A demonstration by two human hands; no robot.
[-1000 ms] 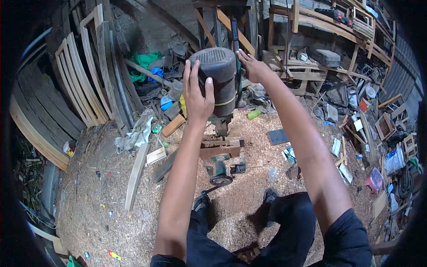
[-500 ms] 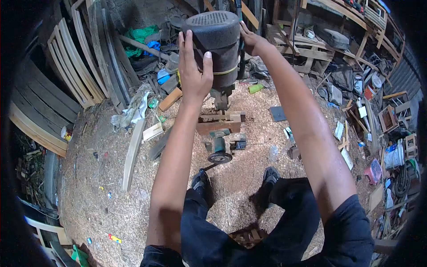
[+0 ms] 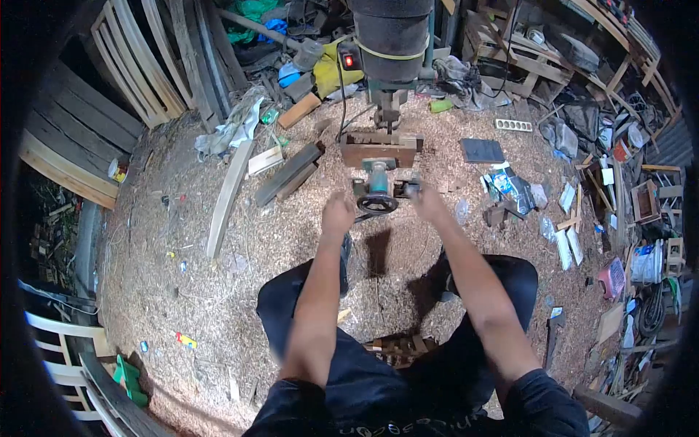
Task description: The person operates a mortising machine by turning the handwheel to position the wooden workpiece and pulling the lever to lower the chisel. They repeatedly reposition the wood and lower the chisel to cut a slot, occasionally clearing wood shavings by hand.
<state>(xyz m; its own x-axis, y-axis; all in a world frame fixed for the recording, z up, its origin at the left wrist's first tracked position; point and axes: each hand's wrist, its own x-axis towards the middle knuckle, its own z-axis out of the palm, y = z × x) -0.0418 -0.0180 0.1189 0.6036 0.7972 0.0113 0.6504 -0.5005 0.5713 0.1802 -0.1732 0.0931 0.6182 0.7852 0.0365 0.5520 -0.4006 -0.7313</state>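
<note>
Both hands have dropped from the dark motor housing (image 3: 392, 36): left hand (image 3: 338, 213) loosely curled and empty, right hand (image 3: 429, 206) empty, flanking the handwheel (image 3: 377, 205).

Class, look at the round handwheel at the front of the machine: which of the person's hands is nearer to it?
Left, narrowly. The left hand sits just left of the handwheel; the right hand is slightly farther off to its right.

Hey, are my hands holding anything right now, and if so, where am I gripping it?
Nothing is clearly held. The left hand and right hand are blurred, close on either side of the black handwheel at the machine's base; whether either touches it cannot be told.
</note>
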